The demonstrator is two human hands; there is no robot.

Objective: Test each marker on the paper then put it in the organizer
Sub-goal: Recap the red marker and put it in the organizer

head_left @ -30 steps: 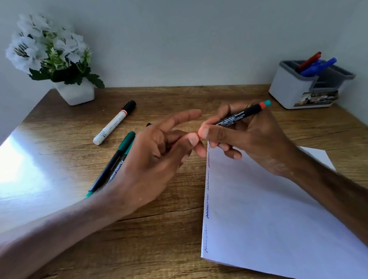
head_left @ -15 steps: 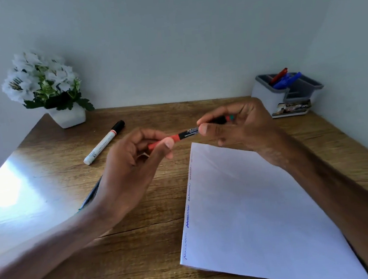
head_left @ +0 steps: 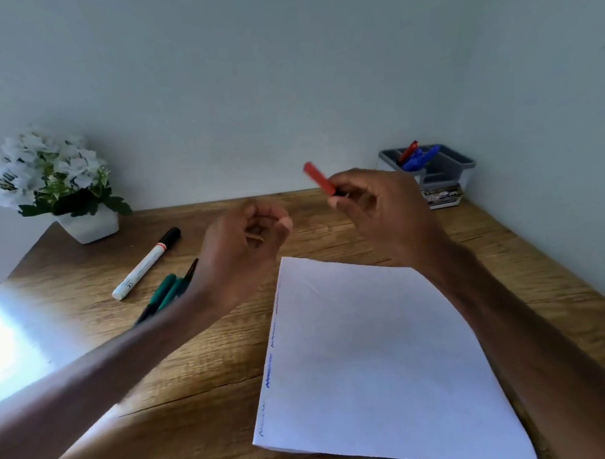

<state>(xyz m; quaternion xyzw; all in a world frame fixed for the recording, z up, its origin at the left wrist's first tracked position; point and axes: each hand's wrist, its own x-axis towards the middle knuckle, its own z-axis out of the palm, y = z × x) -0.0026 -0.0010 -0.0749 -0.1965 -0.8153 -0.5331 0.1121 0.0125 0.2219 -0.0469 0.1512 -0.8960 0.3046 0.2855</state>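
With my right hand (head_left: 384, 215) pinching the red marker (head_left: 319, 178), its long axis tilts up-left. Organizer (head_left: 435, 173) sits at the desk's far right corner, nearer that hand; my left hand (head_left: 247, 241) is loosely curled, seemingly empty.

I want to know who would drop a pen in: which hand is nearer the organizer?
The right hand, holding the red marker, is just in front of the organizer. The left hand is farther left.
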